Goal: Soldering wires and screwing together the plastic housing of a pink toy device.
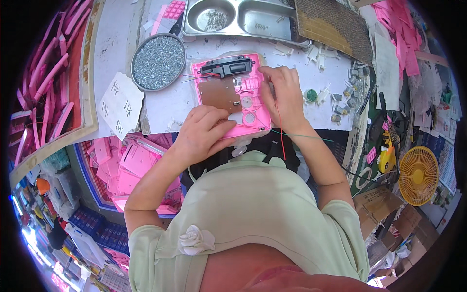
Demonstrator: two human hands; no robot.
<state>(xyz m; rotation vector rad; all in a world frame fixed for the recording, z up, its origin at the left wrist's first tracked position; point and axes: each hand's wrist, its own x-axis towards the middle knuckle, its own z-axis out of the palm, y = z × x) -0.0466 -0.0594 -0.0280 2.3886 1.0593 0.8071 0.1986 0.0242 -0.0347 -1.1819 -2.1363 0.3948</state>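
A pink plastic housing (249, 86) lies at the near edge of the workbench, in front of my body. Fitted across its far end is a black plastic mechanism (233, 66) with thin red and black wires. A flat brown board (219, 95) covers the housing's left part. My left hand (206, 130) is closed on the near left corner, its fingers resting over the board and rim. Along the right rim, my right hand (283, 95) is closed on the housing with fingers curled. A red wire (281, 131) and a green wire (304, 136) trail out beneath my right hand.
A round tray of small screws (158, 62) stands at the left. Behind is a metal compartment tray (241, 34) with small parts. Small motors (336, 108) and white connectors lie at the right. Pink casings fill a crate (138, 163) at lower left. A yellow fan (418, 175) stands far right.
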